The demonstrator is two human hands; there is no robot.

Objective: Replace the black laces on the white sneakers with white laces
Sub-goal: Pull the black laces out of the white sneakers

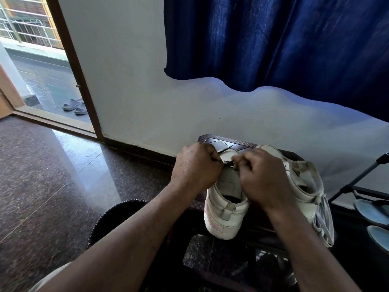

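I am pinching the black lace (228, 163) with my left hand (195, 167) and, seemingly, my right hand (263, 178), easing it straight from the sneaker (223, 218).

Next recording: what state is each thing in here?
Left hand, gripping the black lace.
Right hand, pinching the same lace.
Worked sneaker, upright under both hands.
White laces, draped beside the other sneaker.
Doorway, open.

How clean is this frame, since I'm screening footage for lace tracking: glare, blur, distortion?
Head view: doorway daylight glares on the floor; wide-angle slants the door frame; the sneaker sits in shade, so the black lace between the left hand and right hand barely shows.
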